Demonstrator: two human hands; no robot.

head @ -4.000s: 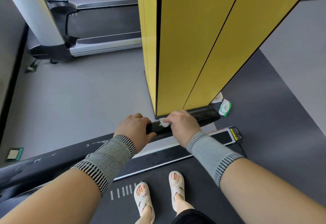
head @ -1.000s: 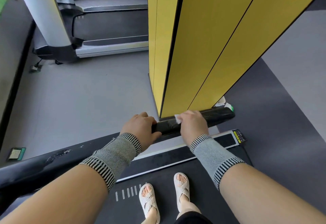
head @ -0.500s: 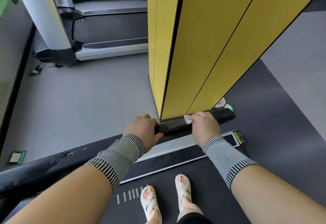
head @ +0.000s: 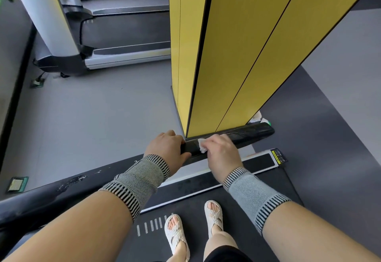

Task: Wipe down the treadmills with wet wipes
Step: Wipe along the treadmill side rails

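Left hand (head: 168, 150): centre frame, I've got it wrapped round the treadmill handrail (head: 250, 135), bracing me.
Wet wipe (head: 202, 145): just right of it, bunched under my right hand (head: 221, 154), fingers clamped on it, pressing the rail.
Room: rail's free end lies right; yellow pillar (head: 226, 55) crowds behind.

Person, seen from above: bare forearms, each wrist in a grey mesh-knit support band (head: 142, 181) edged with black-and-white ribbed stripes, the right one (head: 250, 193) paler; cream woven open-toe sandals (head: 177, 235); dark shorts hem (head: 224, 254) at the frame's bottom edge.
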